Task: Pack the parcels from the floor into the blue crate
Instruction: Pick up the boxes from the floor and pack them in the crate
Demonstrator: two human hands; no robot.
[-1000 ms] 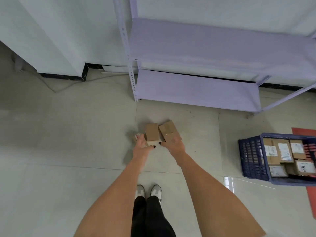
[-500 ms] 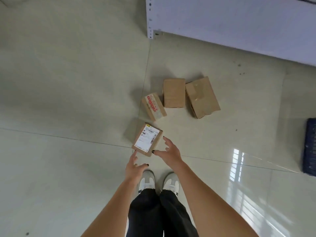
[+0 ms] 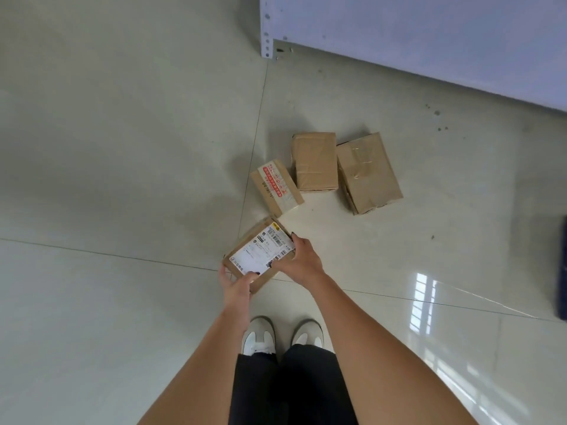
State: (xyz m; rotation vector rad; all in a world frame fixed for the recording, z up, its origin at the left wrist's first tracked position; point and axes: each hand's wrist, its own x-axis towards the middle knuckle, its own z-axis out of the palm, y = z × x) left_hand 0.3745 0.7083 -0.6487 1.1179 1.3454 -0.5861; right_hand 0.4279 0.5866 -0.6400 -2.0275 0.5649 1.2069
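A person's left hand (image 3: 234, 285) and right hand (image 3: 302, 259) grasp a labelled parcel (image 3: 259, 254) from opposite sides, fingers curled over its edges, above white shoes (image 3: 257, 334) on the tiled floor (image 3: 122, 179). Beyond lie a red-taped parcel (image 3: 276, 187), a plain parcel (image 3: 314, 161) and a larger taped parcel (image 3: 368, 173), close together. A sliver of the blue crate (image 3: 563, 268) shows at the right edge; a white shelf (image 3: 414, 35) stands farthest back.
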